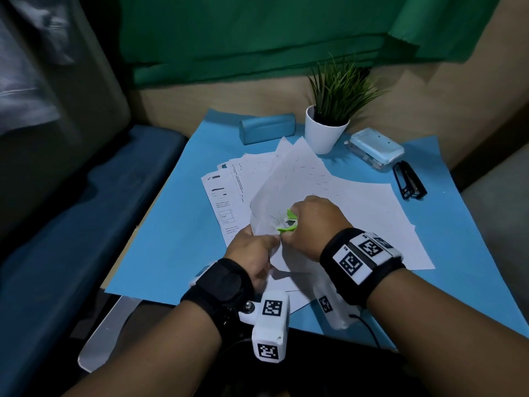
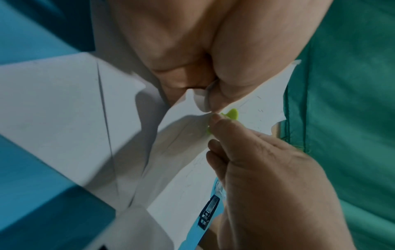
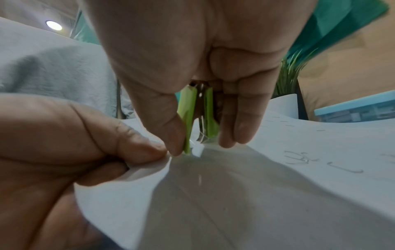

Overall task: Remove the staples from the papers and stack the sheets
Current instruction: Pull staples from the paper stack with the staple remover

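A bundle of white sheets point(image 1: 286, 179) dotted with staples is lifted at its near corner. My left hand point(image 1: 270, 242) pinches that corner point(image 3: 149, 170) between thumb and forefinger. Right beside it, my right hand point(image 1: 289, 229) squeezes a lime-green staple remover point(image 1: 286, 224) whose metal claws point(image 3: 202, 135) bite into the paper edge. In the right wrist view the thumb and fingers point(image 3: 226, 135) press the two green grips point(image 3: 188, 116) together. Pulled staples point(image 3: 299, 158) lie loose on the sheet. More sheets point(image 1: 372, 219) lie flat on the blue mat point(image 1: 171, 239).
Printed pages point(image 1: 223, 196) fan out to the left under the bundle. Along the back stand a blue case point(image 1: 267, 128), a white potted plant point(image 1: 323, 130) and a pale-blue staple box point(image 1: 375, 147). A black stapler point(image 1: 409, 181) lies at the right.
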### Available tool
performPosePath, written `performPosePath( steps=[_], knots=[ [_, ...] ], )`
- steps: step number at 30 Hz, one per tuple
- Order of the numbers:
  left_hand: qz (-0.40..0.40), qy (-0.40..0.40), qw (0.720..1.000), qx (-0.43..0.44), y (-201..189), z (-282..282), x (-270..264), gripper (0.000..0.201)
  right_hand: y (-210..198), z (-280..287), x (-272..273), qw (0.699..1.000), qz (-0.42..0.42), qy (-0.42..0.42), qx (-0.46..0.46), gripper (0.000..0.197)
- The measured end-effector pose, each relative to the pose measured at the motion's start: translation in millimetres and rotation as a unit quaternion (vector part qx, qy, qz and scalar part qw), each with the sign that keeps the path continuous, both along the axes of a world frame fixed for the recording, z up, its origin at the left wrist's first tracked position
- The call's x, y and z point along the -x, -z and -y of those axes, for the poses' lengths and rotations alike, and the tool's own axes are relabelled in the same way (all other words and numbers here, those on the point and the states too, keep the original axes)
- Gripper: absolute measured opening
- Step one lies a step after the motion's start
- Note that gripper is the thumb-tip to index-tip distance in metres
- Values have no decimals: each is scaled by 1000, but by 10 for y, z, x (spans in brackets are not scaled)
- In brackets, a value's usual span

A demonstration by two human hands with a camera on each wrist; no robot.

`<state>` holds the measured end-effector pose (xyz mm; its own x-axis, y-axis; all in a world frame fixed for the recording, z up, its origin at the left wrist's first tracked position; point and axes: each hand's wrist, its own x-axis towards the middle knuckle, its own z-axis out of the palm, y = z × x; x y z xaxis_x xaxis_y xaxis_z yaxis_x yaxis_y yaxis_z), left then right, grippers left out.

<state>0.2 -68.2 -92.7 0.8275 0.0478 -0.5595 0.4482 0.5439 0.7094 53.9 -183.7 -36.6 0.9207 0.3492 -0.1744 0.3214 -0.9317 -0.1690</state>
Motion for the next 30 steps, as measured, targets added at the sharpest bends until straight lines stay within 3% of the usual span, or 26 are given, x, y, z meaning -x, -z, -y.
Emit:
performPosePath(
  steps=[12, 15, 17, 20, 21, 23, 24, 25, 26, 29, 30],
  knots=[
    [17, -17, 998, -64, -96, 106, 41, 27, 21, 51, -15, 1000, 8, 14, -16, 33],
    [-29, -19, 998, -59, -93, 94, 25, 27, 62, 139, -48, 995, -28, 35, -92, 21],
    [-61, -21, 996, -57, -118, 65, 13, 26, 108, 222, -67, 979, -73, 80, -170, 25],
    [-83, -8, 994, -76, -174, 48, -1, 33, 179, 340, -59, 921, -149, 160, -323, 18],
    [-89, -6, 993, -71, -206, 48, -1, 36, 192, 370, -38, 883, -181, 193, -388, 15],
    [-101, -16, 992, -68, -262, 33, 13, 37, 200, 423, 16, 779, -250, 265, -510, 18],
    [-108, -20, 991, -72, -278, 19, 22, 39, 204, 459, 29, 748, -267, 281, -539, 20],
    [-108, -24, 991, -76, -297, 8, 36, 40, 222, 495, 20, 745, -269, 282, -541, 19],
    [-108, -23, 991, -72, -296, 1, 46, 37, 237, 521, 12, 765, -263, 271, -522, 19],
    [-110, -10, 993, -47, -302, 19, 56, 28, 238, 542, -31, 917, -166, 171, -319, 29],
    [-105, -5, 993, -46, -319, 18, 46, 21, 214, 523, -32, 951, -136, 133, -243, 36]
  ],
)
